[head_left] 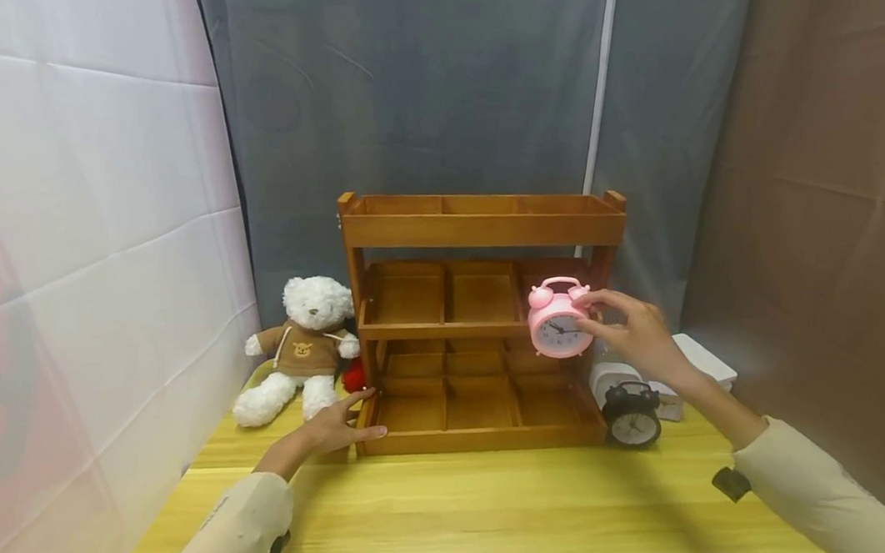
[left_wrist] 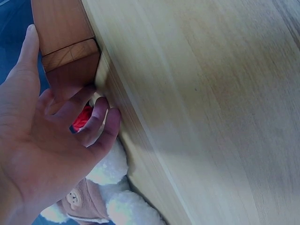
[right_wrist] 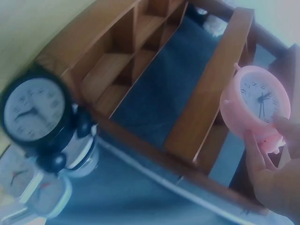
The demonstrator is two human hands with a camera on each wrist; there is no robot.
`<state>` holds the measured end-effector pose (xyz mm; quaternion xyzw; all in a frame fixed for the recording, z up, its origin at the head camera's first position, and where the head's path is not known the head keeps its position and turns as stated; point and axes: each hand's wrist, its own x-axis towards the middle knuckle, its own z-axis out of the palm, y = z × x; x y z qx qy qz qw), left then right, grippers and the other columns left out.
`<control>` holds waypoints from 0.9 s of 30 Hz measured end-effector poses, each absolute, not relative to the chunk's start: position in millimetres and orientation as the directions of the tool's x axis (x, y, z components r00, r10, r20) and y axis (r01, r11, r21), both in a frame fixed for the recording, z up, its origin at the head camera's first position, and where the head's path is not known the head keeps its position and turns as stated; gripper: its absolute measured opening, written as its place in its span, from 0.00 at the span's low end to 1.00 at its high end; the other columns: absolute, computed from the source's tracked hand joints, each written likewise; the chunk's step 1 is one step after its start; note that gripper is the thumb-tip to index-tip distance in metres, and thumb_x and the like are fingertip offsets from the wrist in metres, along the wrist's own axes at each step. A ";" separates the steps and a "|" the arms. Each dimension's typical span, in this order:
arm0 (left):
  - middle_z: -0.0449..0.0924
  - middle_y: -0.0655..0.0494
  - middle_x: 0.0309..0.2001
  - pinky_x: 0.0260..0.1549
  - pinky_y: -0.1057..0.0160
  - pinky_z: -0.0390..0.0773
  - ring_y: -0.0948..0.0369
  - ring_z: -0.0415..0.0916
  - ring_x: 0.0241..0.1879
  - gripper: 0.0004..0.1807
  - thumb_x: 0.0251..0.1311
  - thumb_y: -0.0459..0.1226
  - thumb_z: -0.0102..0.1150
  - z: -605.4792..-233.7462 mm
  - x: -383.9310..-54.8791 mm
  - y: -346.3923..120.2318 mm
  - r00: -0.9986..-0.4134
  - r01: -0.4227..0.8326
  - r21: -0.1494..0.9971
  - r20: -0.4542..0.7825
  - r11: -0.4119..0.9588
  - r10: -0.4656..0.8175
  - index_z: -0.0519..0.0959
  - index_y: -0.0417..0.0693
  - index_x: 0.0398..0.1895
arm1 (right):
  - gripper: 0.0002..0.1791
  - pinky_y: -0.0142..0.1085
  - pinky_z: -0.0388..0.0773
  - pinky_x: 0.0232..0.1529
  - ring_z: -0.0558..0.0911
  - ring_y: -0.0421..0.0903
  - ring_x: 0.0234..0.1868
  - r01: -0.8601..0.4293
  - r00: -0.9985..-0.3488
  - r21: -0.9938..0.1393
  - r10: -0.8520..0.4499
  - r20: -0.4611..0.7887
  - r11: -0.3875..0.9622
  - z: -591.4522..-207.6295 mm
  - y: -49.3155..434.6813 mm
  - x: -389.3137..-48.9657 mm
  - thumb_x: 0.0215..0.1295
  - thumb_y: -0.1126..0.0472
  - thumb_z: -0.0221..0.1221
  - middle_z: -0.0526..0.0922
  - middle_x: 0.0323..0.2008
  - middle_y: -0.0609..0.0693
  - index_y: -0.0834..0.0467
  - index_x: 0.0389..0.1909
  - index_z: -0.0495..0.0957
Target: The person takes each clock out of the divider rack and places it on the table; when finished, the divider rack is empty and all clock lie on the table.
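Observation:
My right hand [head_left: 638,337] pinches a pink twin-bell alarm clock [head_left: 552,342] between thumb and fingers, raised in front of the right side of a brown wooden shelf rack [head_left: 490,227]. In the right wrist view, the thumb and a finger hold the pink clock [right_wrist: 229,117] at its bell end. My left hand [head_left: 325,429] grips the rack's lower left front corner. In the left wrist view, its thumb lies along one side of the wooden corner [left_wrist: 68,42] and the fingers touch the other side. The rack's visible compartments are bare.
A black twin-bell alarm clock [head_left: 633,428] stands at the rack's right, with white clocks [head_left: 610,375] and a white box [head_left: 704,359] behind it. To the left sits a white teddy bear [head_left: 307,345] in a brown hoodie, beside a red object [head_left: 353,376]. Curtains surround the yellow wooden table [head_left: 475,512].

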<state>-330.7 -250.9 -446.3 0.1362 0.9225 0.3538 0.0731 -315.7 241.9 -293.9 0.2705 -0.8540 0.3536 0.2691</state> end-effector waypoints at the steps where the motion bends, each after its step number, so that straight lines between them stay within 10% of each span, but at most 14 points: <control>1: 0.59 0.27 0.75 0.61 0.35 0.74 0.32 0.69 0.69 0.53 0.61 0.57 0.71 -445.7 -330.1 -250.9 -0.952 0.201 0.670 -0.038 0.714 0.304 0.57 0.44 0.82 | 0.18 0.25 0.80 0.34 0.84 0.52 0.41 -0.647 -0.712 -0.460 -0.265 0.650 0.608 -294.7 247.2 -313.9 0.63 0.63 0.73 0.87 0.46 0.54 0.54 0.55 0.85; 8: 0.59 0.27 0.75 0.61 0.36 0.74 0.32 0.69 0.68 0.53 0.62 0.56 0.72 -442.2 -326.3 -249.9 -0.950 0.211 0.668 -0.030 0.713 0.309 0.57 0.43 0.81 | 0.18 0.16 0.76 0.43 0.81 0.26 0.46 -0.639 -0.678 -0.400 -0.234 0.697 0.658 -301.6 286.0 -306.1 0.61 0.66 0.74 0.89 0.47 0.55 0.56 0.52 0.86; 27: 0.60 0.26 0.75 0.61 0.37 0.75 0.32 0.69 0.68 0.53 0.62 0.56 0.72 -443.5 -325.9 -249.7 -0.952 0.205 0.683 -0.027 0.701 0.305 0.57 0.43 0.82 | 0.13 0.13 0.66 0.44 0.69 0.11 0.45 -0.479 -0.735 -0.398 -0.110 0.669 0.783 -350.4 396.3 -294.7 0.66 0.65 0.71 0.87 0.43 0.59 0.57 0.48 0.82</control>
